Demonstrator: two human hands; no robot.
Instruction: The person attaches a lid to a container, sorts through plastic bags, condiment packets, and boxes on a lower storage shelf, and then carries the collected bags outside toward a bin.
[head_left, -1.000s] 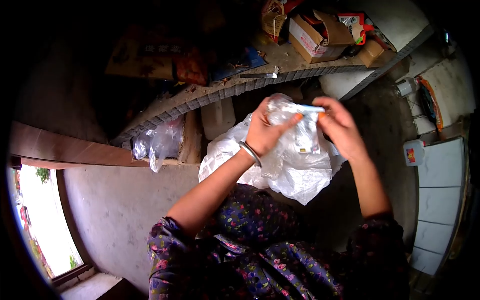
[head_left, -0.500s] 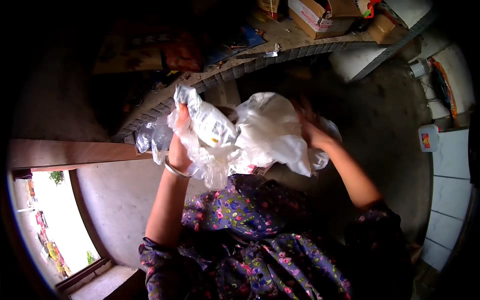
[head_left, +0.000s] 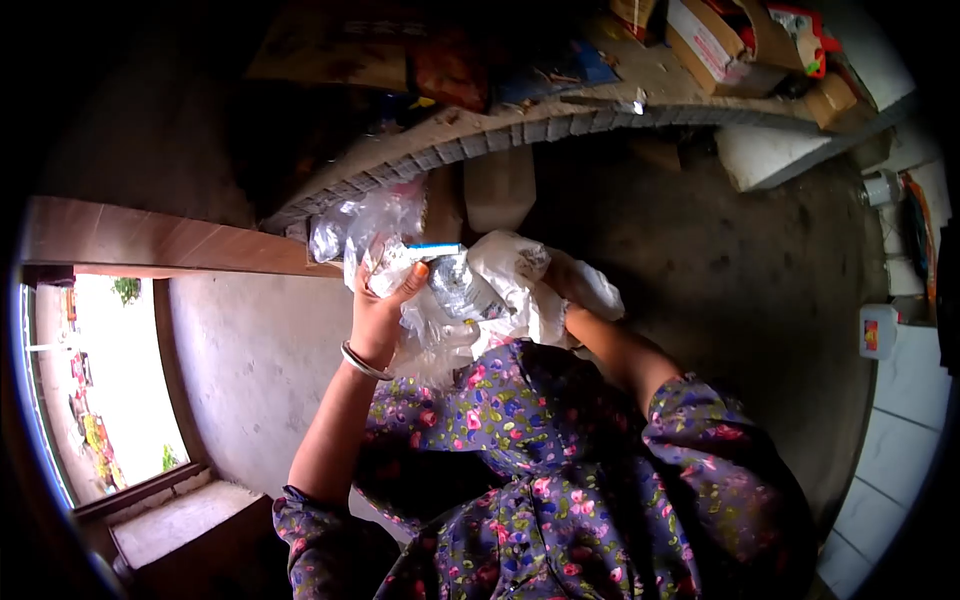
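My left hand [head_left: 388, 295] is closed on crumpled clear plastic bags [head_left: 425, 335], its thumb raised and pressed against the bundle. Above the thumb a narrow blue-and-white strip [head_left: 433, 250] sticks out, its kind unclear. Beside it, between the hands, lies a shiny silver packet [head_left: 465, 287]. A white plastic bag [head_left: 510, 270] is bunched to the right of the packet. My right hand [head_left: 565, 285] is in shadow among the folds of that bag, gripping it, with the fingertips mostly hidden. A silver bangle [head_left: 362, 362] circles my left wrist.
A rough ledge [head_left: 460, 135] curves across beyond my hands, bearing an open cardboard box [head_left: 730, 50]. Under it stand more clear plastic bags [head_left: 385, 215] and a pale container [head_left: 500, 190]. A white jug [head_left: 878, 332] is at the right, a bright window [head_left: 125, 370] at the left.
Both hands have come down closer to my body, with the right drawn inward to the left. The silver packet has dropped from upright above my left hand to between the hands. My view has shifted.
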